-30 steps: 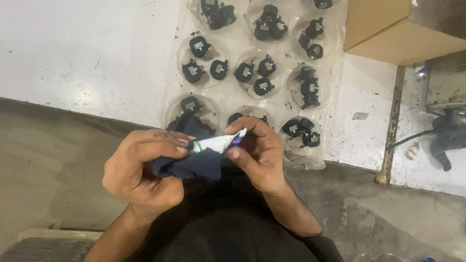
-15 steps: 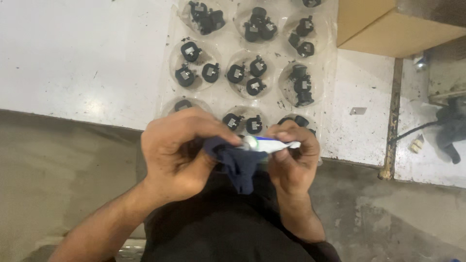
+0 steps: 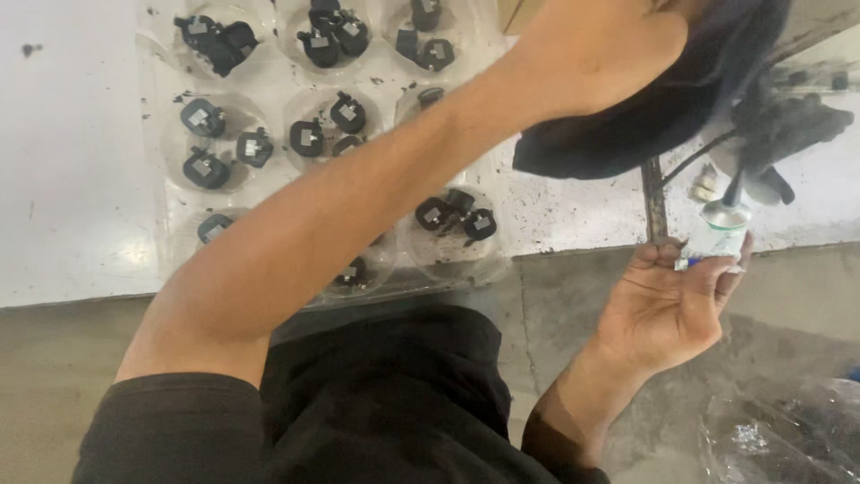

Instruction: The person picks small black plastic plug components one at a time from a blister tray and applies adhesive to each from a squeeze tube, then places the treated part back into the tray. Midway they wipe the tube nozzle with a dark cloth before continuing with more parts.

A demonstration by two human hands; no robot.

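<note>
A clear plastic tray (image 3: pixel 161 170) is lying on the white table (image 3: pixel 72 134), its round pockets each holding a few small black parts (image 3: pixel 206 143). The person's left forearm is crossing over the tray, covering several pockets. The left hand (image 3: pixel 600 54) is raised near the top edge, gripping a dark cloth (image 3: pixel 627 134) that is hanging below it. The right hand (image 3: pixel 667 309) is resting palm up and half open, pinching a small white-and-green tube (image 3: pixel 717 235) between thumb and fingers, just off the table's edge.
</note>
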